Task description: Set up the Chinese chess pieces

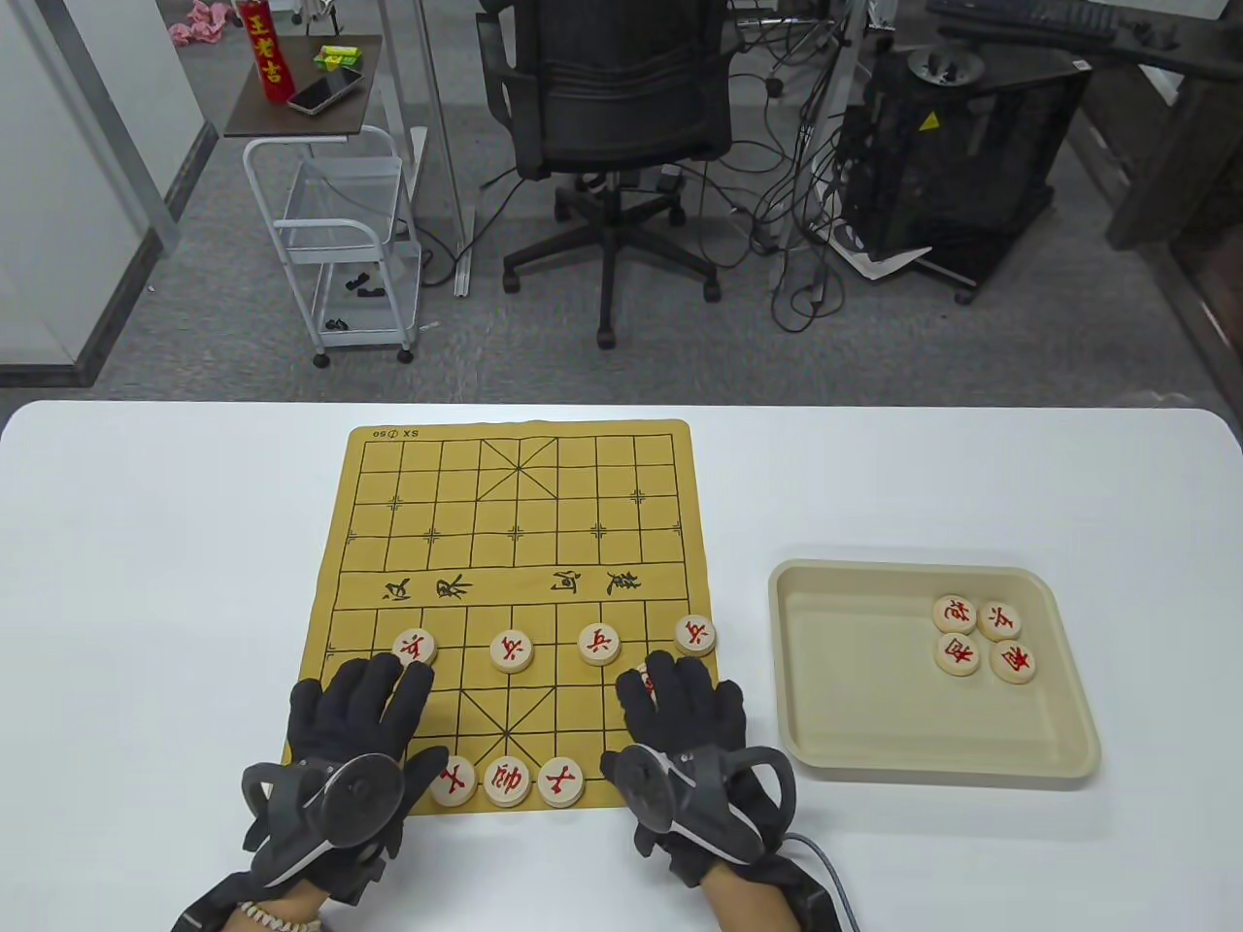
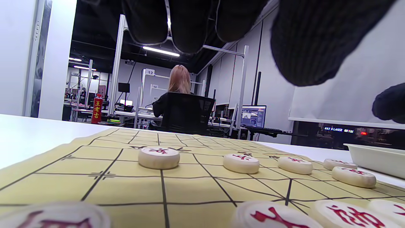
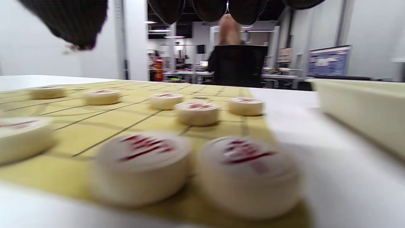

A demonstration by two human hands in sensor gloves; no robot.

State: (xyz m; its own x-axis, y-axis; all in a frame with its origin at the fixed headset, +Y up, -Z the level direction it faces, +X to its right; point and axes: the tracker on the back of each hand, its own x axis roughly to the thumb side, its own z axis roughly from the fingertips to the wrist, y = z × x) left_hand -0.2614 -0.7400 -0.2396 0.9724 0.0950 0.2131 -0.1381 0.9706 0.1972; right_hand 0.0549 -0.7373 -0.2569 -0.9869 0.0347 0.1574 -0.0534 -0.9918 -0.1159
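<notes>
Nearest, the left hand (image 1: 364,714) and right hand (image 1: 685,714) are spread flat above the board (image 1: 515,524), fingers apart, nothing gripped. A piece (image 1: 645,680) is half covered by the right fingertips (contact cannot be told). Four remaining pieces (image 1: 979,638) lie farther right in the tray (image 1: 825,670); each should be centred squarely on its intersection.

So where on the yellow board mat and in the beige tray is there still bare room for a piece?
The yellow board mat is bare beyond the river lettering; the beige tray is bare left of its four round wooden pieces. Crowded: the near rows under the left hand and right hand.
</notes>
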